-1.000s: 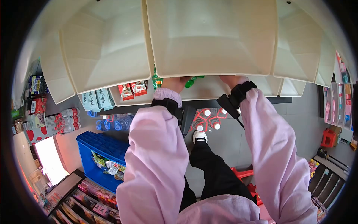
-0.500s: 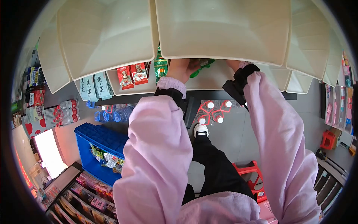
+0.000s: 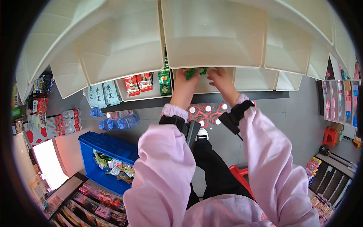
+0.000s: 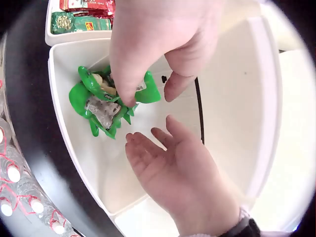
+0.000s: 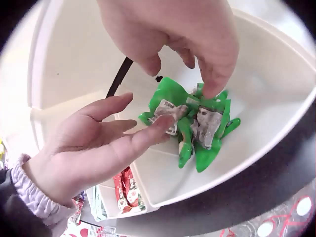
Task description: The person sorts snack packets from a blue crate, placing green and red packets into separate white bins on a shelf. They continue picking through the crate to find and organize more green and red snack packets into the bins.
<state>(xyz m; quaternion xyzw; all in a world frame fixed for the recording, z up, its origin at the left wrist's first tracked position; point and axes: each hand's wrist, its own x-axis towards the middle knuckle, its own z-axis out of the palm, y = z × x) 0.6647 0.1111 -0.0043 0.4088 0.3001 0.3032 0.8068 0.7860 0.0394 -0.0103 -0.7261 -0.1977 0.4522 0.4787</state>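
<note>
Green packets (image 4: 102,111) with clear, greyish parts lie in a pale bin (image 5: 269,158). In the left wrist view my left hand (image 4: 158,37) is over them, one digit at the packets and the others loosely bent. Fingers of the same left hand (image 5: 84,148) overlap the packets in the right wrist view. My right hand (image 4: 182,173) stands beside them, fingers spread and palm turned up, holding nothing. The head view has the left hand (image 3: 184,89) at the packets (image 3: 194,72) and the right hand (image 3: 224,85) across from it.
An upper row of pale bins (image 3: 215,38) overhangs the hands. To the left are green packs (image 3: 164,81), red packs (image 3: 138,84) and light blue packs (image 3: 104,94). Bottles (image 3: 206,113) and a blue crate (image 3: 107,143) stand below, with a red stool (image 3: 240,174) nearby.
The right hand has come out from under the upper bin's edge and moved left, closer to the left hand. Both hands show more fully, and the head view has shifted.
</note>
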